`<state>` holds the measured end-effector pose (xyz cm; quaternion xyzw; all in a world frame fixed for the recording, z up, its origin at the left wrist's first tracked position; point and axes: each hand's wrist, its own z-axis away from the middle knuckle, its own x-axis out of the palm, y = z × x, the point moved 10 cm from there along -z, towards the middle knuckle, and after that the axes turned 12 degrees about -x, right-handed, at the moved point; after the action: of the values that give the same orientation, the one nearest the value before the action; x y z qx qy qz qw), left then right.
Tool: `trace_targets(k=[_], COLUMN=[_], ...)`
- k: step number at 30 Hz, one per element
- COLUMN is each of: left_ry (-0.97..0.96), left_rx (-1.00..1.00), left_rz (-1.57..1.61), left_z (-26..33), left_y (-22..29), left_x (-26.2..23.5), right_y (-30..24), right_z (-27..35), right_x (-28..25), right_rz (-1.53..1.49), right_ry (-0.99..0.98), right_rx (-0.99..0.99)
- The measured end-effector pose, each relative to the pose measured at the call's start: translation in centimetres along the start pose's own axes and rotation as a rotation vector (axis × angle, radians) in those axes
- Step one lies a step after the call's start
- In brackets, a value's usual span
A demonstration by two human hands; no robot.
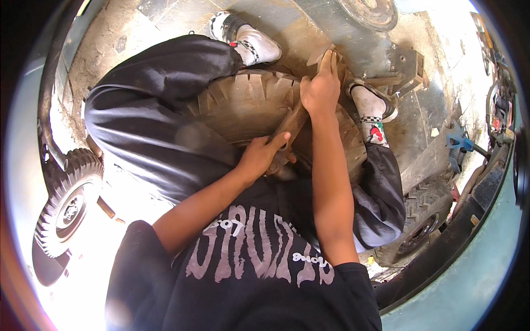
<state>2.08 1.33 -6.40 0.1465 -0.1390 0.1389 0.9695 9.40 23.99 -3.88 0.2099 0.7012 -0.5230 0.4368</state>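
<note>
Between the person's bent legs, on the floor (pixel 406 118), lies a large dusty tyre (pixel 248 102) with deep tread blocks, and across it slants a long brown strip (pixel 295 124) (flat-faced and worn, its exact kind hard to tell). The left grip (pixel 261 156) is closed on the lower end of this strip, thumb laid along its face, near the tyre's middle. The right grip (pixel 322 91) grasps the upper end, at the tyre's far edge, with fingers stretched toward the tip; how tightly they press cannot be told. A pale, pointed piece (pixel 317 57) shows just beside those fingers. Both feet are set about the tyre in white socks with chequered bands, the left sock (pixel 258 47) beyond it and the right sock (pixel 369 107) just beside it. A round metal rim (pixel 371 12) sits at the top of the view, a box-shaped metal block (pixel 408 69) is near the right foot, and a blue tool-like object (pixel 459 142) lies farther right. Treaded wheels stand on either side, a left wheel (pixel 70 212) and a right wheel (pixel 422 229).
</note>
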Motion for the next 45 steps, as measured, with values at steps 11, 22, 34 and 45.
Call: trace_targets(k=[11,22,34,45], left_ry=[0.730,0.641,0.558,0.536], left_rx=[0.740,0.820,0.773,0.766], left_rz=[-0.938,-0.985,-0.894,-0.910], left_z=[6.1,2.3,2.4,2.8], left_y=[6.5,4.4,4.7,4.7], left_x=[1.8,3.0,3.6,3.0], right_y=[-2.0,-3.0,-0.9,-2.0], right_z=[1.4,-1.8,-2.9,-1.6], right_x=[-0.5,-1.8,0.0,-0.2], right_rz=[0.182,0.010,-0.011,0.085], right_ry=[0.089,0.089,-0.022,-0.019], right_rx=[-0.045,-0.225,-0.128,-0.192])
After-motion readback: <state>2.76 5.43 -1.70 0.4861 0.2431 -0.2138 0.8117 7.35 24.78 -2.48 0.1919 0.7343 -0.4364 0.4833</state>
